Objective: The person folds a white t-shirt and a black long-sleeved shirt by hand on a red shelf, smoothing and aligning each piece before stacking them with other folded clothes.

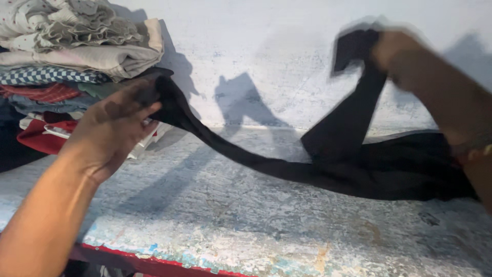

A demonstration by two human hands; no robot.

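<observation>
Hands, left (115,123) and right (397,51), each grip the black garment (359,164) over the worn, paint-flecked surface (215,215) against a whitewashed wall (266,46).

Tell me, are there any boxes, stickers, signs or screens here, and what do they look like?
None show. There is only a black garment stretched between the left hand and the right hand, a stack of folded clothes at the left, a worn painted shelf and a pale wall.

garment (359,169): black, limp cloth
pose: two ends lifted, far left and far right
body: bunched on right of shelf
</observation>
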